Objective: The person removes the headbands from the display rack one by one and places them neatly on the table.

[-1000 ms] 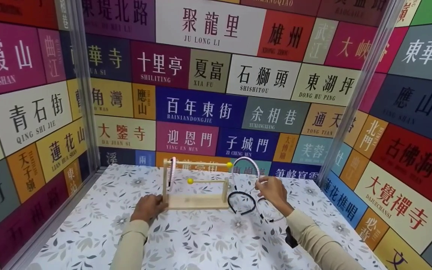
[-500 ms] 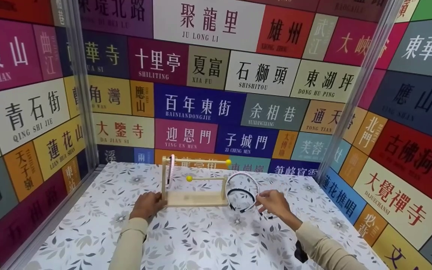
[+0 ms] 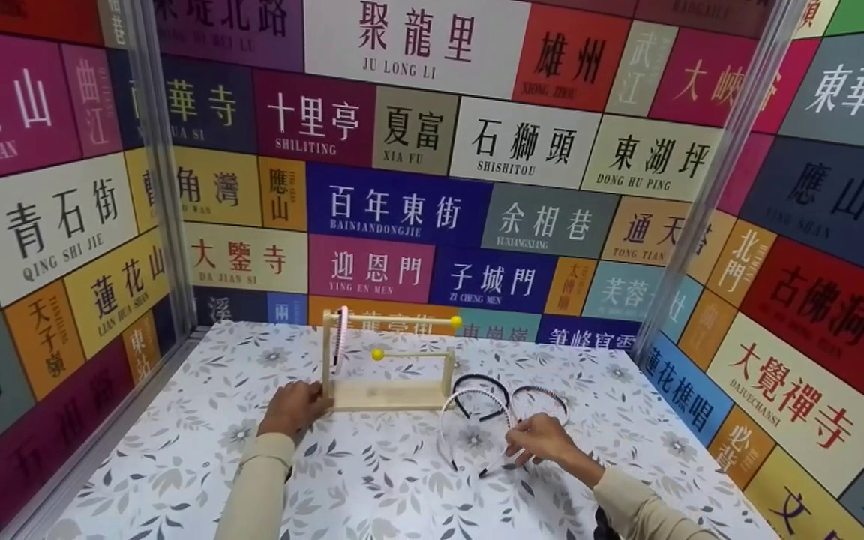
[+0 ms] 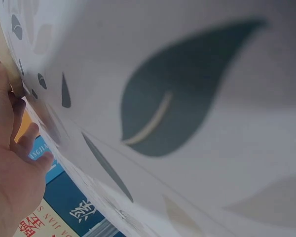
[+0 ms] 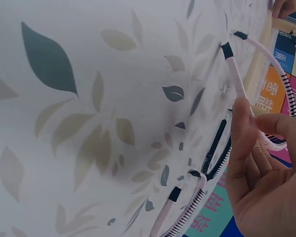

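My left hand (image 3: 293, 409) holds the left end of a pale wooden stand (image 3: 387, 395) by its base; the left wrist view shows thumb and fingertips at the wood. The stand has two rods with yellow ball ends. A pink headband (image 3: 341, 337) hangs on the upper rod, near the left post. Between thumb and fingers, my right hand (image 3: 548, 439) pinches a pale pink headband (image 5: 235, 74) with black tips, its open end pointing down towards the table. Behind it lie a black headband (image 3: 508, 397) and another pinkish headband (image 3: 565, 409).
A white tablecloth (image 3: 372, 480) with a leaf print covers the table. Walls of coloured sign panels (image 3: 398, 202) enclose its back and sides, with metal corner posts (image 3: 169, 172) at the left and right. The lower rod's yellow ball (image 3: 378, 354) points left.
My right hand has brought the pale pink headband down and nearer to me, from beside the upper rod's end to in front of the black headband. The left hand stays at the stand.
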Demonstrator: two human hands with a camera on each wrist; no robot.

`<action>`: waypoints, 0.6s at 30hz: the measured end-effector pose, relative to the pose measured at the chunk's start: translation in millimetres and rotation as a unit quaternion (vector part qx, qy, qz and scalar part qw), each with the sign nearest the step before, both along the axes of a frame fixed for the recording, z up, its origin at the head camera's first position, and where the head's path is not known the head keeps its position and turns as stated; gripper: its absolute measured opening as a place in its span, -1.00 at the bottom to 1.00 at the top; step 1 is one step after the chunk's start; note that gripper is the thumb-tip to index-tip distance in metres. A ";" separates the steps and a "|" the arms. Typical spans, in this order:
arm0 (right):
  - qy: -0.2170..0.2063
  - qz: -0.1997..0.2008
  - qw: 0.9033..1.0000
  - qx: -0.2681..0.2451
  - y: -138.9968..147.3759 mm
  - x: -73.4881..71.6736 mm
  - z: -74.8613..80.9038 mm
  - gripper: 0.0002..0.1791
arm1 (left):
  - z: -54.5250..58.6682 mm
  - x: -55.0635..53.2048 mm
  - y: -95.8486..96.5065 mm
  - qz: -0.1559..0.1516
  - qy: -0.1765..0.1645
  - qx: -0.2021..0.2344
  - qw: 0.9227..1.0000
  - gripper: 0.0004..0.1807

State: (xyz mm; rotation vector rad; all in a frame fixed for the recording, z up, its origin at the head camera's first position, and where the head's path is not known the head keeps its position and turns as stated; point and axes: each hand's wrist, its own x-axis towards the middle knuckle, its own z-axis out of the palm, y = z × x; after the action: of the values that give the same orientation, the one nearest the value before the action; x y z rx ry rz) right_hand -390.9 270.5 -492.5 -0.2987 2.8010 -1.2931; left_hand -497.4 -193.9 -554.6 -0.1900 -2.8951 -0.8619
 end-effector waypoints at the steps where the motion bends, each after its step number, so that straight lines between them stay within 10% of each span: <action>1: -0.006 0.002 1.000 0.001 0.0 0.8 -1.3 -0.74 | 0.3 0.2 -0.3 0.000 0.000 0.000 1.000 -0.79; 11: -0.033 -0.026 0.999 0.028 -1.1 -0.8 -10.2 -0.72 | 2.1 6.6 -1.2 -0.010 0.048 -0.001 0.999 -0.82; 18: -0.032 -0.056 0.996 0.068 1.2 -9.4 -18.1 -0.77 | -1.6 0.8 -0.2 0.001 0.019 0.006 1.000 -0.81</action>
State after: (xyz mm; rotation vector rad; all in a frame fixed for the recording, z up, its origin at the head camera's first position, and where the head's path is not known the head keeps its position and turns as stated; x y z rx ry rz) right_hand -400.3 271.7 -510.6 -0.0937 2.8692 -1.1018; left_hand -496.6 -194.1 -556.2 -0.2008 -2.8537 -0.8649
